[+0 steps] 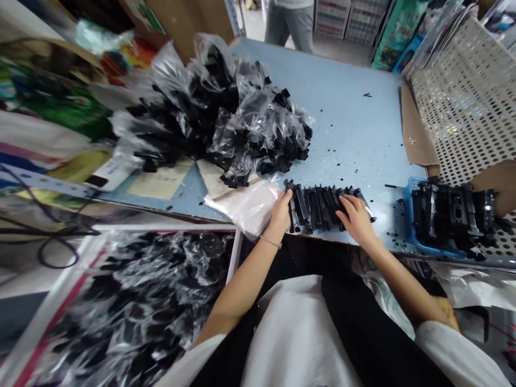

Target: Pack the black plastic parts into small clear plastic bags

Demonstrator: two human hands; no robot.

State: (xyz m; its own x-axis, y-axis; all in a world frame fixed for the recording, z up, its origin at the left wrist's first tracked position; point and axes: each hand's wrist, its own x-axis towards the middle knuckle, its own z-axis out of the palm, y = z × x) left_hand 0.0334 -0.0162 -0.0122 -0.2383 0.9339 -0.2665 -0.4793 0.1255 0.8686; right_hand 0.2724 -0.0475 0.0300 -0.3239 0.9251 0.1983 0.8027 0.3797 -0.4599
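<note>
A row of narrow black plastic parts [318, 205] lies side by side along the front edge of the blue table. At the row's left end my left hand [281, 215], with a beaded bracelet on its wrist, rests against the outermost part; its fingers look stretched out, though partly hidden. My right hand [357, 219] lies over the right side of the row, fingers apart and touching the parts from above. Beside my left hand is a stack of clear plastic bags [252, 207].
Behind the row, to the left, is a heap of bagged black parts [242, 113]. A blue basket [411, 226] of black parts stands at the right, by a perforated metal panel [467, 86]. Below left, a large bin [141, 301] holds bagged parts. A person [289, 24] stands beyond the table.
</note>
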